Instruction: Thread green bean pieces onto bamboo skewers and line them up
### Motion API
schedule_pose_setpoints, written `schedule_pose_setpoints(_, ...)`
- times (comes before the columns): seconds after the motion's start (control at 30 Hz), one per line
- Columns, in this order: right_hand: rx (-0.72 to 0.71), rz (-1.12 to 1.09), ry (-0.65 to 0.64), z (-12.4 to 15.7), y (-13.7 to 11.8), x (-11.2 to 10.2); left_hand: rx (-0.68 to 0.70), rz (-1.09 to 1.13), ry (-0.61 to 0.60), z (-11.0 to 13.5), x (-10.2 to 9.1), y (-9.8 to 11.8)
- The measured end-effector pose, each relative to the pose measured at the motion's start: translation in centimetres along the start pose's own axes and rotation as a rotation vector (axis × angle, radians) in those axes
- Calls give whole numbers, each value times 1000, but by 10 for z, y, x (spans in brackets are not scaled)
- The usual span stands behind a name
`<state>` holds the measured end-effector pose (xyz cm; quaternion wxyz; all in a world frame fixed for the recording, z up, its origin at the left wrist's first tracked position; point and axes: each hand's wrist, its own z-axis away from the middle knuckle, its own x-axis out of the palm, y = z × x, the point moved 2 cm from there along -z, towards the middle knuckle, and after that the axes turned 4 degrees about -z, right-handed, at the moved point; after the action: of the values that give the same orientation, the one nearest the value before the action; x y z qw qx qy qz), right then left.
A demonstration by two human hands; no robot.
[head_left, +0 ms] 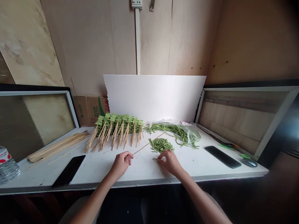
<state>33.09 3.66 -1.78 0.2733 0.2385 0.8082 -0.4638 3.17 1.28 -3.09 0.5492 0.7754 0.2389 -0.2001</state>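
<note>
Left hand: the left hand (pixel 121 163) rests on the table (pixel 140 172) at about 6 o'clock, fingers curled and pinching the near end of a bamboo skewer (pixel 148 144).
Skewer: bare, thin, slanting from the left hand's fingers toward 1 o'clock, with its far tip near the bagged beans.
Right hand: the right hand (pixel 169 161) lies just right of the left, fingers pressed together on a cut bean piece (pixel 154 159) that sticks out toward 9 o'clock.
Cut pile: a small heap of cut bean pieces (pixel 161 144) lies at 12 o'clock from the right hand, just beyond its fingertips.
Long beans: uncut long beans (pixel 177 132) spill from a clear plastic bag (pixel 190 132) at 1 o'clock.
Finished work: loaded skewers (pixel 116 127) are stacked in rows at 11 o'clock, with their bare stick ends fanned toward the person.
Spare sticks: a bundle of spare skewers (pixel 58 146) lies at 10 o'clock.
Phone: a dark phone (pixel 68 171) lies screen up at 9 o'clock, near the table's front edge.
Right side: a black slab (pixel 223 156) and a computer mouse (pixel 249 162) lie at 3 o'clock.
Writing: the cardboard box (pixel 91 109) behind the stack bears green printed characters, too small to read.
Bottle: a plastic bottle (pixel 7 165) at far 9 o'clock has a red and white label, which is unreadable.
Backdrop: a white foam board (pixel 154 96) leans on the wall at 12 o'clock.
</note>
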Motion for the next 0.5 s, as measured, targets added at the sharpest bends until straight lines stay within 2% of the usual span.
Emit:
schedule_pose_setpoints(0.1,89,-227,44,-7,3,-16,9,-4,-10,0,-1,2)
schedule_pose_setpoints(0.27,323,-825,196,-16,18,-46,6,-13,-28,1,-1,2)
schedule_pose_setpoints(0.37,356,-1081,241,-18,24,-51,-7,-16,-47,2,1,2)
schedule_pose_setpoints(0.5,358,-1289,201,-18,24,-49,10,-11,-63,4,4,5)
